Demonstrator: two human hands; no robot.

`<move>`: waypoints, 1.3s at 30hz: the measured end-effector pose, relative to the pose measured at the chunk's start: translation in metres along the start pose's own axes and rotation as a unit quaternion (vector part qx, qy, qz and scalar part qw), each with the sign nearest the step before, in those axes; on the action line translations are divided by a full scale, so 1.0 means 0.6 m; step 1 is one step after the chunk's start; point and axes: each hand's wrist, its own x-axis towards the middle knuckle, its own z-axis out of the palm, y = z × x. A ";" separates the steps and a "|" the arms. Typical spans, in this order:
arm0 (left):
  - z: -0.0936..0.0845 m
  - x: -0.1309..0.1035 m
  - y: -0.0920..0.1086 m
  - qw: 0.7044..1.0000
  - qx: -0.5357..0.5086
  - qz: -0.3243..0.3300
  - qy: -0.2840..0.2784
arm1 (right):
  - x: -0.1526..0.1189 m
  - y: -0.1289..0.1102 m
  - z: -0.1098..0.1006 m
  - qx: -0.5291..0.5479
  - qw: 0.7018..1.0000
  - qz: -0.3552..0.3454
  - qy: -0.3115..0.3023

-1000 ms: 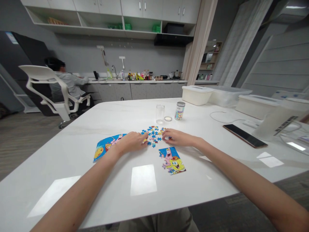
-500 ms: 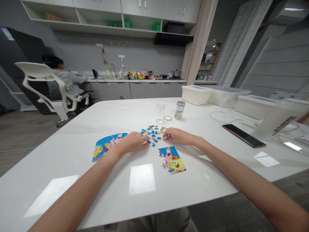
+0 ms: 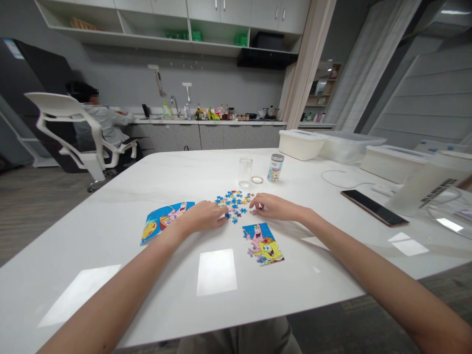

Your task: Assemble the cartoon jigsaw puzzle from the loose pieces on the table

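Observation:
Loose jigsaw pieces (image 3: 234, 197), mostly blue, lie in a pile between my two hands. My left hand (image 3: 208, 215) rests at the pile's left edge, fingers curled down; anything in them is hidden. On the other side, my right hand (image 3: 271, 206) has its fingers bent together at the pile's right edge; what they pinch is too small to make out. Nearer to me lies a partly joined puzzle (image 3: 263, 245) showing a pink starfish and a yellow sponge character, its left edge jagged. A printed picture sheet (image 3: 157, 219) lies partly under my left wrist.
Behind the pile stand a clear jar (image 3: 245, 172), a round lid ring (image 3: 257, 180) and a printed can (image 3: 275, 168). To the right are a phone (image 3: 374, 207), a cable and storage boxes (image 3: 302, 146). A person sits near a white chair (image 3: 61, 105) at far left.
Both hands stay almost where they were, with the right fingers shifting only slightly. The camera view has moved a little; pieces, jar and can look unchanged.

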 end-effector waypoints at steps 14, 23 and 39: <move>0.002 -0.001 -0.005 1.000 -0.014 -0.014 0.009 | 0.002 -0.002 0.006 -0.037 0.999 -0.030 0.022; -0.002 0.000 -0.001 1.000 -0.024 -0.020 0.000 | 0.001 -0.004 0.006 -0.040 0.999 -0.014 0.015; -0.004 0.006 -0.001 0.972 -0.216 -0.084 0.040 | 0.001 -0.009 0.004 -0.020 0.999 -0.033 0.004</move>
